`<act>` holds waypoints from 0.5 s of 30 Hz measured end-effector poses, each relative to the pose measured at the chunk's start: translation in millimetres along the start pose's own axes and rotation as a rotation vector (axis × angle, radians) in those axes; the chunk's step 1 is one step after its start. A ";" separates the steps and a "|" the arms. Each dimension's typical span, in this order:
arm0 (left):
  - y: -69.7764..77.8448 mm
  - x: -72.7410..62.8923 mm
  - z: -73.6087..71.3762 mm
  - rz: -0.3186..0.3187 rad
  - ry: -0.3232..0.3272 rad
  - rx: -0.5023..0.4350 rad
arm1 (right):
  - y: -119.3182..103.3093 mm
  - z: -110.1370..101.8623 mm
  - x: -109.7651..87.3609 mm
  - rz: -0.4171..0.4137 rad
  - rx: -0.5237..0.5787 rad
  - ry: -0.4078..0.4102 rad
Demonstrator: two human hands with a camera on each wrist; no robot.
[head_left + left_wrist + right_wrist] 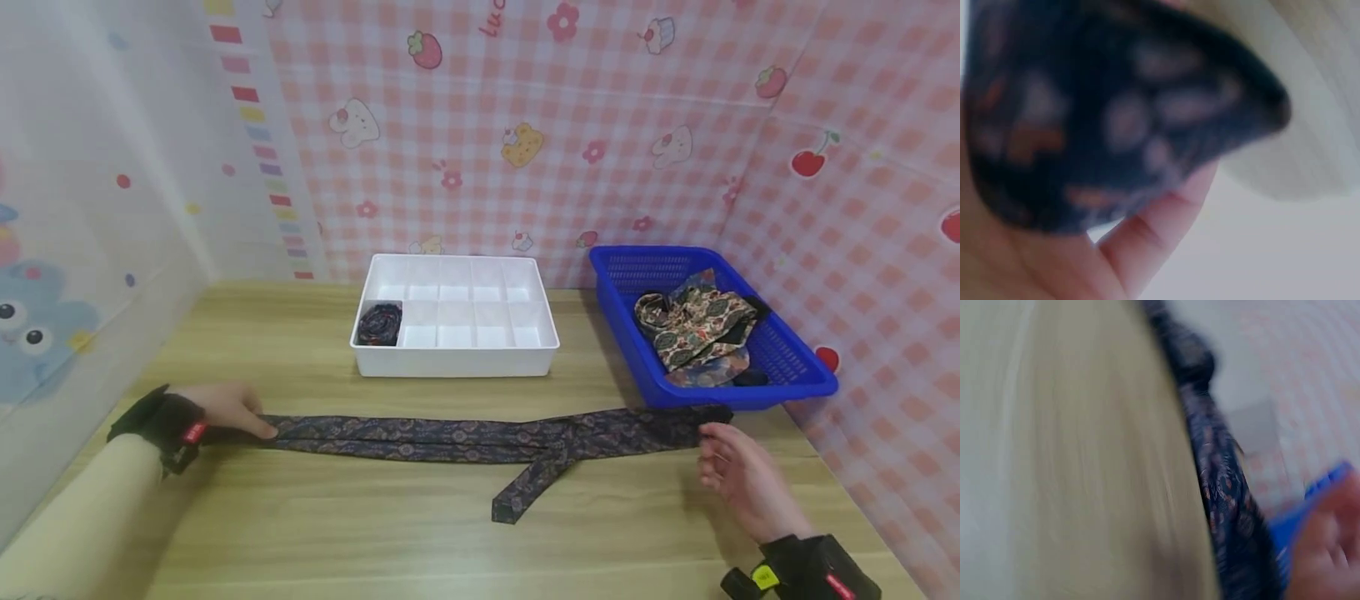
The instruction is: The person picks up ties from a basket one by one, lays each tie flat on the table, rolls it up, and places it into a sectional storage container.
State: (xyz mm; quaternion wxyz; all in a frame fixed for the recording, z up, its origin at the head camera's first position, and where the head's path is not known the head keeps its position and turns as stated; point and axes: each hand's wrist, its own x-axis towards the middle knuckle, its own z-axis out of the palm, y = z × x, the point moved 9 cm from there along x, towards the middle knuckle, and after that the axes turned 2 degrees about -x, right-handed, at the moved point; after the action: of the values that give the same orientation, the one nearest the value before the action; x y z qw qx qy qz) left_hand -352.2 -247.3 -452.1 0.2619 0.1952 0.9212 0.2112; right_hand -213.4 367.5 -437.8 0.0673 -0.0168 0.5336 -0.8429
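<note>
A dark patterned necktie (450,440) is stretched out lengthwise along the table, its narrow tail (517,497) crossing out toward the front. At its left end, my left hand (228,407) grips the fabric. In the left wrist view the tie (1104,119) runs blurred across the palm, with a finger behind it. My right hand (750,479) is beside the right end of the tie, fingers loosely bent and fingertips right at the fabric's edge. The right wrist view shows that hand (1329,550) at the lower right, beside the tie (1222,469).
Behind the tie stands a white divided box (453,362) with a rolled dark tie (379,324) in its front left compartment. To the right, a blue basket (622,333) holds several patterned ties (697,325). Printed cloth (465,125) hangs at the back and sides.
</note>
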 end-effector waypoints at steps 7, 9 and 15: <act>1.8 -19.5 -8.8 0.025 0.057 -0.033 | 54.3 110.0 46.7 0.161 -0.982 -0.497; 4.7 -24.1 -9.2 0.053 0.085 -0.026 | 66.6 125.3 52.2 0.194 -1.080 -0.561; 2.8 -40.6 -6.5 0.167 0.219 -0.024 | 75.9 137.2 63.7 0.223 -1.278 -0.539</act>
State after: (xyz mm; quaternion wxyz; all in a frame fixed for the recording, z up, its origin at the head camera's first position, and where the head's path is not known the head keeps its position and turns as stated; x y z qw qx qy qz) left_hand -323.3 -265.9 -429.5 0.1438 0.2440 0.9222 0.2632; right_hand -255.5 204.1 -450.1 0.2604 -0.2067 0.8877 -0.3184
